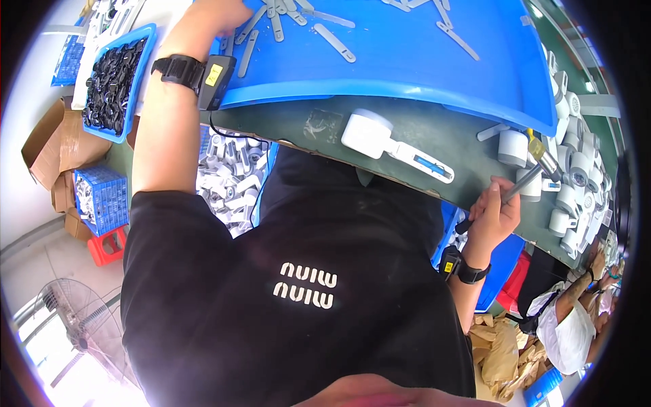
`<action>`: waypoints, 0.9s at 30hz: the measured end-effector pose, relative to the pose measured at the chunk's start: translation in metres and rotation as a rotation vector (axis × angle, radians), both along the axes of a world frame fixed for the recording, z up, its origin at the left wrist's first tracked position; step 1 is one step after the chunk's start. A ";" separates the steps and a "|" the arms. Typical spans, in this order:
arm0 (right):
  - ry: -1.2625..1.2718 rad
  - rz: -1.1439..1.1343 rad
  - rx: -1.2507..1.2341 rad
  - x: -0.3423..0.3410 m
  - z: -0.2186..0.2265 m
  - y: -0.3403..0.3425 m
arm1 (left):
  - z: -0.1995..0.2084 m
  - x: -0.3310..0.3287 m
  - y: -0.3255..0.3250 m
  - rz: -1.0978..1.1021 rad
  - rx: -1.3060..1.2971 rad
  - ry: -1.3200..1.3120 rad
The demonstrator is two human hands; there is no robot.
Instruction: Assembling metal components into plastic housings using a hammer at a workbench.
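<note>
My right hand (496, 211) is wrapped round the dark handle of a small hammer (522, 182). The hammer's metal head, yellow at one end, lies over white parts at the table's right side. My left hand (224, 15) reaches to the top edge of the view, at the left of a big blue tray (407, 88). Its fingers are mostly cut off, so what they touch is hidden. Several flat grey strips (334, 43) lie in the tray beside that hand. On the green table (468, 152) in front of me rests a white round-headed piece (369, 134) with a blue-slotted handle.
White round-headed parts (582, 169) crowd the table's right end. A blue basket of black parts (112, 85) stands at the left. Below the table edge are bins of white parts (227, 180). A fan (74, 315) stands lower left; another person's arm (575, 295) shows lower right.
</note>
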State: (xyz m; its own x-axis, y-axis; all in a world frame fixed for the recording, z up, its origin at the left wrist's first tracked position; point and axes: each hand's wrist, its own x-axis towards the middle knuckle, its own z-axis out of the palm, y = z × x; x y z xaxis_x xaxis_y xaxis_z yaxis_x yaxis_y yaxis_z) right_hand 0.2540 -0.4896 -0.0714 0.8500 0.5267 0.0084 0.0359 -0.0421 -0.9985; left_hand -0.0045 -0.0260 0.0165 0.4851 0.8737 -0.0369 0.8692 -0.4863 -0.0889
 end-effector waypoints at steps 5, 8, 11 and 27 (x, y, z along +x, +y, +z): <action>-0.014 -0.015 -0.009 -0.003 0.001 0.000 | 0.004 0.004 -0.010 0.062 -0.049 -0.031; -0.018 -0.014 0.010 -0.002 -0.001 -0.001 | 0.006 -0.034 0.007 -0.633 -0.539 -0.774; -0.023 -0.003 0.008 -0.002 -0.002 0.000 | 0.002 -0.002 -0.006 -0.117 -0.061 -0.206; -0.060 0.008 0.025 0.006 -0.014 -0.011 | -0.017 -0.004 0.011 -0.211 -0.277 -0.009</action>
